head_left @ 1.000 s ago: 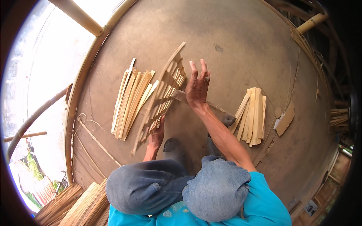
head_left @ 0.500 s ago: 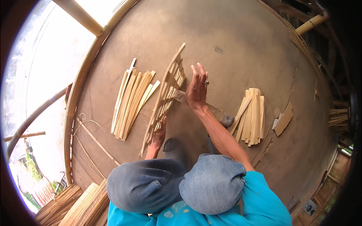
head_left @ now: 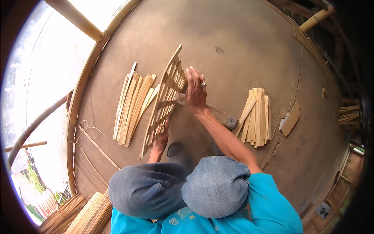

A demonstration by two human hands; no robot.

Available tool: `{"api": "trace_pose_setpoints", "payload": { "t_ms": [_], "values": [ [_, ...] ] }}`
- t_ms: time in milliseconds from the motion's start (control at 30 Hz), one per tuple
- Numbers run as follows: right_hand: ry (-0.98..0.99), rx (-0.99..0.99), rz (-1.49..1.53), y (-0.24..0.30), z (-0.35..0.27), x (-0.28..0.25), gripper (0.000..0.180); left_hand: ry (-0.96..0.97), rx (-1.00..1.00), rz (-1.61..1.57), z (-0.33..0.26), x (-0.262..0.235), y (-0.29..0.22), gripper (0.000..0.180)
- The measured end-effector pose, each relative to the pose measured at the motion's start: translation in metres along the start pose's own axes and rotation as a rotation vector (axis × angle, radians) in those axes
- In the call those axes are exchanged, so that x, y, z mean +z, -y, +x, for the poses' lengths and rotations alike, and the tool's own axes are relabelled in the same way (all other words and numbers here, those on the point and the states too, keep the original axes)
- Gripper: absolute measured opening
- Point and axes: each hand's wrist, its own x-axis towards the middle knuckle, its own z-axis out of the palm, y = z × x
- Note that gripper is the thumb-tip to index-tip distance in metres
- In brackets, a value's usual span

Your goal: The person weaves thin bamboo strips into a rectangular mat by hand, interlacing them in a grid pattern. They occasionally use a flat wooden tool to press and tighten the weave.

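A woven lattice of pale bamboo strips [head_left: 163, 102] stands tilted on its edge in front of me. My left hand [head_left: 159, 143] grips its lower part, some fingers hidden behind the strips. Just right of the lattice, my right hand [head_left: 196, 93] is open with fingers stretched upward and a ring on one of them. Whether its palm touches the strips I cannot tell. Beneath the right wrist runs a long tool with a flat pale end [head_left: 179, 97] by the lattice and a thick, rounded dark end [head_left: 231, 123]; its kind is unclear.
Loose bamboo strips lie in a pile [head_left: 134, 109] left of the lattice and another pile [head_left: 255, 119] at the right. Beyond that are a cardboard scrap [head_left: 290, 120] and a floor crack. Longer strip bundles [head_left: 87, 214] rest at lower left. A bamboo rail [head_left: 80, 97] edges the left side.
The lattice's upper end has swung slightly left, and its openings show more clearly. My right hand has moved left along with it. My left hand keeps its grip.
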Motion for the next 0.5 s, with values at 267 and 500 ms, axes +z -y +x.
{"api": "trace_pose_setpoints", "payload": {
  "t_ms": [267,500],
  "values": [
    [0.308,0.047,0.141,-0.002,-0.018,-0.043,0.052,-0.054,-0.110,-0.123,0.003,-0.007,-0.005,0.026],
    [0.598,0.013,0.114,-0.029,-0.046,-0.071,0.082,0.002,-0.139,-0.612,0.041,-0.017,0.003,0.026]
  ]
}}
